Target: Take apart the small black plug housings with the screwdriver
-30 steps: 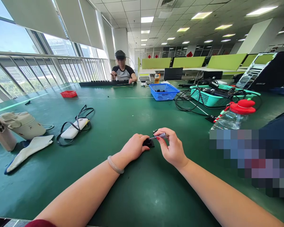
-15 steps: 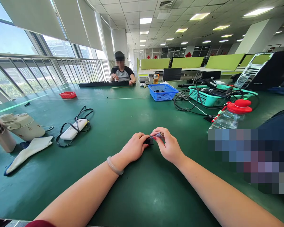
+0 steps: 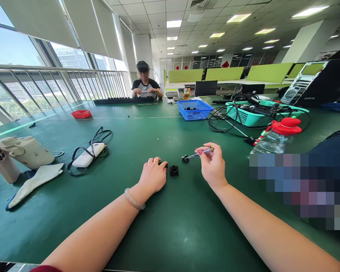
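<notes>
My right hand (image 3: 214,166) is closed around a screwdriver (image 3: 206,150) with a clear purplish handle. The shaft points left, its tip at a small cluster of black and shiny pieces (image 3: 185,158), probably screws. My left hand (image 3: 153,175), with a pale bangle on the wrist, rests on the table; its fingers are bent over a small black part (image 3: 163,164), mostly hidden beneath them. Between the two hands stands a squarish black part with a round opening (image 3: 174,170), touched by neither.
On the green table (image 3: 175,234) are a blue basket (image 3: 195,115), a green basket of cables (image 3: 245,120), a red-capped bottle (image 3: 285,128), a red tray (image 3: 81,114), a white device with strap (image 3: 89,155), a phone (image 3: 4,163) and a pouch (image 3: 28,151). A person (image 3: 145,88) sits opposite.
My hands have moved apart, the right one with the screwdriver going right and the left one going left. The squarish black part and the small cluster now show between them.
</notes>
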`<state>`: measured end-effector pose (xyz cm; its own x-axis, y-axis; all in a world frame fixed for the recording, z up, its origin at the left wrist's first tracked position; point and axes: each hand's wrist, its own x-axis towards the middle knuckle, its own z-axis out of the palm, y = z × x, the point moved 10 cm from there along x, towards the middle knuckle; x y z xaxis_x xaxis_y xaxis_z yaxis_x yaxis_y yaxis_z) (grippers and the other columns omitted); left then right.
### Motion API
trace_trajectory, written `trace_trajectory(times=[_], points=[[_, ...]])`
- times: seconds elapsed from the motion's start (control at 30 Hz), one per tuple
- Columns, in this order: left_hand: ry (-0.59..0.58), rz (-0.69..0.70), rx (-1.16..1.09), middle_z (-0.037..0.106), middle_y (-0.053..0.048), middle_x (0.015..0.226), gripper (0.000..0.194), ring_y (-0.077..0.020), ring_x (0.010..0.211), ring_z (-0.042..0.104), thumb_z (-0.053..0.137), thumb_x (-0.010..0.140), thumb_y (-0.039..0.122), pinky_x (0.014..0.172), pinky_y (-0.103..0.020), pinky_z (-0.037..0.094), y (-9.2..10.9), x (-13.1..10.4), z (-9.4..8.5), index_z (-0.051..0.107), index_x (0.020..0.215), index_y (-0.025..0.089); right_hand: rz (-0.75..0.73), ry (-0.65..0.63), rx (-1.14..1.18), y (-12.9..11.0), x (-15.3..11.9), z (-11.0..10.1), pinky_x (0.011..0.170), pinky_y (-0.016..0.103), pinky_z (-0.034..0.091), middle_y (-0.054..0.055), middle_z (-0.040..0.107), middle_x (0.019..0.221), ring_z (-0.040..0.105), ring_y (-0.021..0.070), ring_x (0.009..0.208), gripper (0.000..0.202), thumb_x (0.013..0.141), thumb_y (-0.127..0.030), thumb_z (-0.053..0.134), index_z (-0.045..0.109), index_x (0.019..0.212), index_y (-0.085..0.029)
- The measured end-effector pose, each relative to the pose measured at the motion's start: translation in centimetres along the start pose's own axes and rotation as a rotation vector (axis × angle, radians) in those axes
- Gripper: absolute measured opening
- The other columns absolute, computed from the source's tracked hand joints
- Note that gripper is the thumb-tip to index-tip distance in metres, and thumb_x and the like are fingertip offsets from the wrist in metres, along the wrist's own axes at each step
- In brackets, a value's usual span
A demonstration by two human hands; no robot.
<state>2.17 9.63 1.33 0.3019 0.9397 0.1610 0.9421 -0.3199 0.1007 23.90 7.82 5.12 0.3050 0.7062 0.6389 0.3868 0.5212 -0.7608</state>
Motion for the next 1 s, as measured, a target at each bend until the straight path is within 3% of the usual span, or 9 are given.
trace_trajectory(times=[0.13,0.3,0.4,0.57,0.67,0.77,0.87,1.0], points=[[0.01,0.083,-0.188,0.049,-0.014,0.15,0.049,-0.0314,0.144,0.036,0.032,0.102,0.041,0.119,-0.049,0.032,1.0,0.3,0.4,0.059,0.136,0.019,-0.033,0.034,-0.015,-0.6,-0.2,-0.2,0.087,0.042,0.06,0.007,0.075,0.096,0.074,0.0203,0.09,0.018,0.093,-0.03,0.054,0.05,0.109,-0.025],[-0.077,0.148,-0.31,0.038,-0.009,0.16,0.062,-0.0336,0.153,0.021,0.047,0.096,0.053,0.122,-0.056,0.025,2.4,0.7,1.3,0.039,0.152,0.028,-0.04,0.02,-0.041,0.0,0.2,0.0,0.086,0.041,0.06,0.007,0.075,0.096,0.074,0.0202,0.088,0.016,0.091,-0.032,0.058,0.053,0.104,-0.024],[-0.114,0.171,-0.285,0.042,-0.007,0.159,0.06,-0.0366,0.151,0.023,0.05,0.095,0.051,0.12,-0.061,0.026,3.0,0.7,1.6,0.042,0.15,0.028,-0.011,0.015,-0.056,0.7,0.5,0.1,0.083,0.042,0.06,0.007,0.075,0.095,0.074,0.0212,0.087,0.014,0.09,-0.032,0.057,0.054,0.101,-0.024],[-0.067,0.144,-0.269,0.057,-0.006,0.146,0.046,-0.0333,0.144,0.037,0.045,0.097,0.037,0.117,-0.057,0.033,2.8,0.7,1.0,0.051,0.141,0.027,-0.012,-0.07,-0.024,0.3,-0.2,1.0,0.081,0.041,0.061,0.005,0.074,0.087,0.074,0.0205,0.082,0.018,0.09,-0.03,0.057,0.052,0.106,-0.024],[-0.05,0.119,-0.293,0.057,-0.006,0.146,0.05,-0.0326,0.141,0.039,0.049,0.093,0.032,0.117,-0.056,0.033,2.4,0.5,0.6,0.049,0.143,0.025,-0.053,-0.171,0.013,-1.0,-1.0,2.1,0.079,0.039,0.061,0.004,0.075,0.086,0.074,0.0197,0.081,0.018,0.091,-0.03,0.057,0.052,0.107,-0.025],[-0.059,0.16,-0.32,0.053,-0.006,0.15,0.056,-0.0336,0.143,0.035,0.056,0.091,0.041,0.118,-0.059,0.029,2.9,0.2,0.4,0.048,0.145,0.029,-0.102,-0.213,0.004,-2.2,-1.5,2.6,0.079,0.038,0.061,0.004,0.075,0.087,0.074,0.0192,0.081,0.017,0.092,-0.028,0.056,0.052,0.108,-0.025],[-0.078,0.212,-0.312,0.052,-0.006,0.15,0.055,-0.0351,0.145,0.032,0.054,0.092,0.053,0.117,-0.064,0.027,3.8,0.1,0.5,0.05,0.144,0.033,-0.143,-0.154,0.024,-2.9,-1.4,1.8,0.077,0.037,0.061,0.003,0.073,0.084,0.073,0.0188,0.079,0.018,0.092,-0.026,0.056,0.051,0.109,-0.025],[-0.109,0.23,-0.286,0.053,-0.006,0.148,0.047,-0.0358,0.143,0.033,0.056,0.093,0.051,0.115,-0.067,0.025,4.6,0.3,1.1,0.057,0.136,0.035,-0.11,0.008,0.123,-2.1,-0.5,-0.3,0.074,0.037,0.06,0.001,0.069,0.08,0.071,0.0181,0.073,0.021,0.091,-0.026,0.056,0.05,0.111,-0.024]])
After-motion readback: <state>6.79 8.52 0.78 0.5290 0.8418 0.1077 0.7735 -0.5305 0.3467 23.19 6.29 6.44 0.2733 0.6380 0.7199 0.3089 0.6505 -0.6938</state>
